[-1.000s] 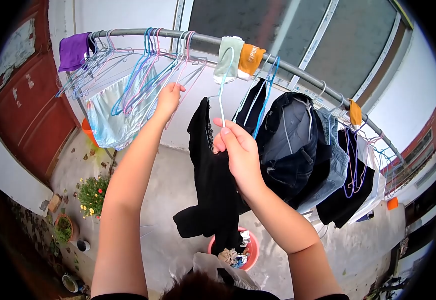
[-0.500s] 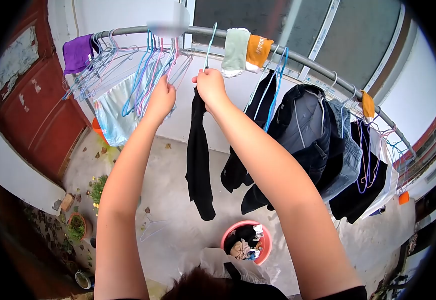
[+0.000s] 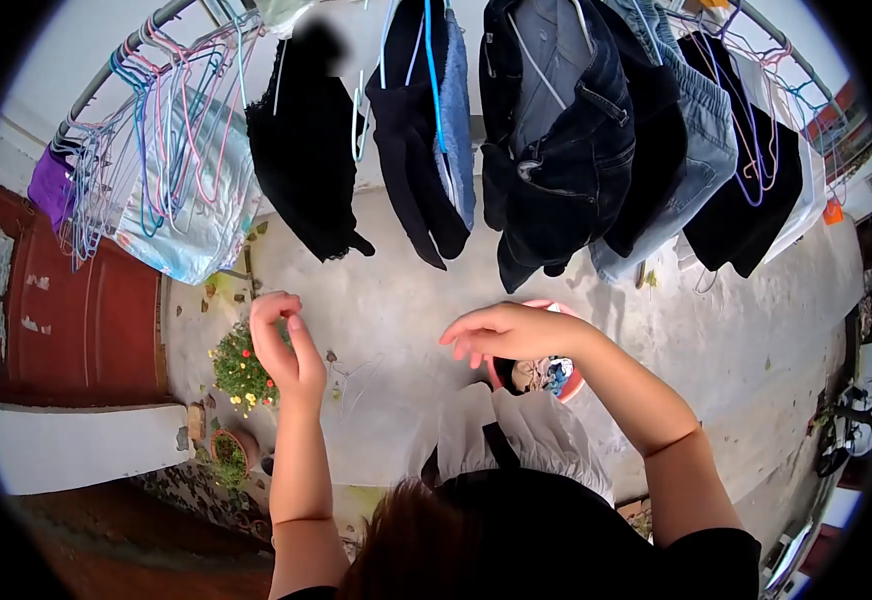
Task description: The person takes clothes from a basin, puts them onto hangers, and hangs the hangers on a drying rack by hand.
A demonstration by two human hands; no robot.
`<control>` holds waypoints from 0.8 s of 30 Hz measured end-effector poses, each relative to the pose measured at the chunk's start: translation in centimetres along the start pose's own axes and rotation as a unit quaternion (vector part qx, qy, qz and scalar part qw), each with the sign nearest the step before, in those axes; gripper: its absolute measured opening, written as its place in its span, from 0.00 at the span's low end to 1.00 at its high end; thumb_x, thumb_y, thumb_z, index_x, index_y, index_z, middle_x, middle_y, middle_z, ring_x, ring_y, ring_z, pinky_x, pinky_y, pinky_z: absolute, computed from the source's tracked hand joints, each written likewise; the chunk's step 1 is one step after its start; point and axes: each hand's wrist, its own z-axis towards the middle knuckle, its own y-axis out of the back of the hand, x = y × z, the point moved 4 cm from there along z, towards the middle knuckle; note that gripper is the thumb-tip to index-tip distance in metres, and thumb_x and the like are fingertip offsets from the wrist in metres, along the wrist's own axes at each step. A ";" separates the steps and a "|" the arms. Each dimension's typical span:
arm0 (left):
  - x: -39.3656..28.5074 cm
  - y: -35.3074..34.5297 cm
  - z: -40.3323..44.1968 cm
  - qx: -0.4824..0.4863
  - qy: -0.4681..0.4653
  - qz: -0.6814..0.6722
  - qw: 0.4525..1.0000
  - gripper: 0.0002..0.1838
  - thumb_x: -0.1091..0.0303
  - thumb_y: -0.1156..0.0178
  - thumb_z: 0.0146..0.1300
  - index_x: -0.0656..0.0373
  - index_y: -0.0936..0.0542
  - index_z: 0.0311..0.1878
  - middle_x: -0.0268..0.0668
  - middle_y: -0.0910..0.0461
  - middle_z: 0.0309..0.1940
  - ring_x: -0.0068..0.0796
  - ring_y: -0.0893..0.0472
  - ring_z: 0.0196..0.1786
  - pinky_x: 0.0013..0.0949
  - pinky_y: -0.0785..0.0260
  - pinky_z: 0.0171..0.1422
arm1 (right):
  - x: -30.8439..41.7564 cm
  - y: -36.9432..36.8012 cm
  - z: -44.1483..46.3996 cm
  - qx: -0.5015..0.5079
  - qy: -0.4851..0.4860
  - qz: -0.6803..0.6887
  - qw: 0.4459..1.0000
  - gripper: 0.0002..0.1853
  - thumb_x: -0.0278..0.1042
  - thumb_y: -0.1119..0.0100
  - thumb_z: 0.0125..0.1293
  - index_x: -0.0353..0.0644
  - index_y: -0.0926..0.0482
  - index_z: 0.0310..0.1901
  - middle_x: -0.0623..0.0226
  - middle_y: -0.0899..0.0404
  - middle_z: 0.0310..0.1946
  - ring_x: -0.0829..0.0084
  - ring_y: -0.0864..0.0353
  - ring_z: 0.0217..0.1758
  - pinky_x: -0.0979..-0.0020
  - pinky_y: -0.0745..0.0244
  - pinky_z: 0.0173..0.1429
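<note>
My left hand [image 3: 287, 347] is raised in the lower middle, holding nothing, with curved fingers and the thumb apart. My right hand [image 3: 516, 331] reaches across the pink tub [image 3: 574, 386], its fingers loosely stretched and empty. Clothes [image 3: 532, 374] lie in that tub, partly hidden by the hand. Above my hands a black garment with a lacy edge [image 3: 306, 160] hangs from the rail, touched by neither hand. Beside it hangs a dark pair of leggings [image 3: 411, 150] on a blue hanger [image 3: 436, 90].
Dark jeans [image 3: 586, 150], a light denim garment [image 3: 701, 140] and a black cloth [image 3: 746, 190] hang to the right. Several hangers [image 3: 171, 120] and a pale shiny garment [image 3: 191, 190] hang at left along the metal rail [image 3: 91, 88]. A flowering plant [image 3: 241, 365] stands on the ground.
Both hands have come down from the rail and let go of the black garment, which now hangs there. The view has tilted down.
</note>
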 end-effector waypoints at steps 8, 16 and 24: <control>0.1 -15.7 -16.4 0.561 0.276 -0.100 0.774 0.09 0.68 0.48 0.66 0.63 0.25 0.43 0.36 0.22 0.29 0.25 0.23 0.34 0.28 0.31 0.41 | -26.1 -3.5 -17.9 -0.343 -0.241 0.064 0.906 0.15 0.34 0.52 0.65 0.38 0.24 0.50 0.61 0.19 0.37 0.71 0.20 0.37 0.71 0.25 0.43; -2.5 -29.0 -27.1 0.743 0.200 -0.009 0.639 0.14 0.60 0.50 0.67 0.62 0.24 0.42 0.43 0.19 0.35 0.41 0.20 0.38 0.37 0.30 0.44 | -40.1 -9.4 -24.5 -0.463 -0.309 0.269 0.786 0.14 0.32 0.53 0.63 0.36 0.22 0.45 0.63 0.20 0.33 0.73 0.20 0.33 0.73 0.25 0.39; 6.6 -39.8 -45.2 0.760 0.284 0.021 0.585 0.14 0.58 0.48 0.66 0.60 0.25 0.43 0.41 0.20 0.35 0.36 0.20 0.38 0.35 0.29 0.43 | -58.1 -10.8 -22.7 -0.505 -0.337 0.216 0.765 0.10 0.33 0.48 0.58 0.40 0.20 0.36 0.54 0.19 0.31 0.55 0.20 0.37 0.62 0.26 0.42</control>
